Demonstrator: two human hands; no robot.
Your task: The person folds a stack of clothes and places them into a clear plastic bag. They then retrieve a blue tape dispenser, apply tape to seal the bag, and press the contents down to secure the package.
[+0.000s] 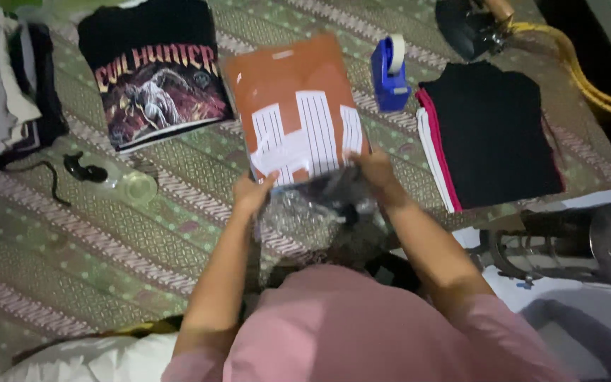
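Head view: both hands [312,180] pinch the bagged orange shirt's [295,106] near edge (tape dispenser [389,74] beside).

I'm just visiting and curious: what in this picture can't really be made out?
- Head view: the near end of the orange folded shirt is hidden by the left hand, right hand and crinkled clear bag.
- Pile of clothes: cut off by the left edge.
- Metal machine: dim, cut off at the right edge.

— What colours lie on the mat [51,247]?
— It's green with pale dotted and striped bands. The bagged shirt [298,106] is orange with a white striped block.
— And beside it?
— A black shirt [153,67] with a red-and-yellow print, a blue tape dispenser [389,74], a black folded stack [493,134] edged red and white
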